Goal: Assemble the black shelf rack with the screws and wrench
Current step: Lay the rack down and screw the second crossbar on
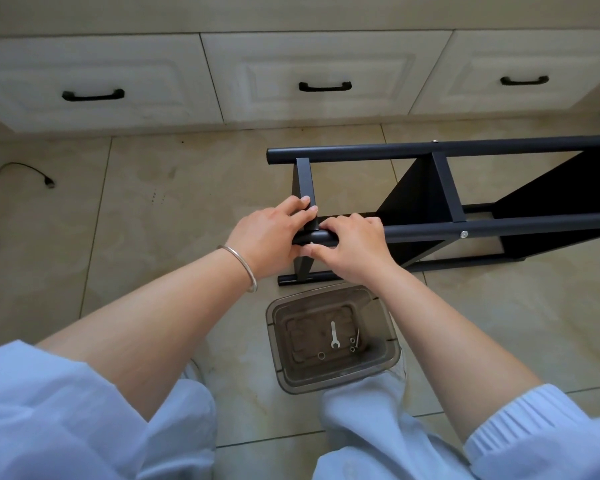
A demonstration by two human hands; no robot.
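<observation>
Wrench sits unused in the bin by our knees; both hands closed around the floor-laid rack end tube, one screw in, end joint pending.

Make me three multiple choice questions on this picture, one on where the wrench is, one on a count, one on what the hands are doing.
1. Where is the wrench?
A. In the clear plastic bin
B. In the right hand
C. On a drawer

2. How many drawer handles show?
A. One
B. Three
C. Five

3. What are the left hand and right hand doing?
A. Resting on knees
B. Gripping the black shelf rack
C. Opening a drawer

Answers: A, it lies on the bin floor; B, one handle per drawer front; B, both hands close on the rack's near tube.
</observation>
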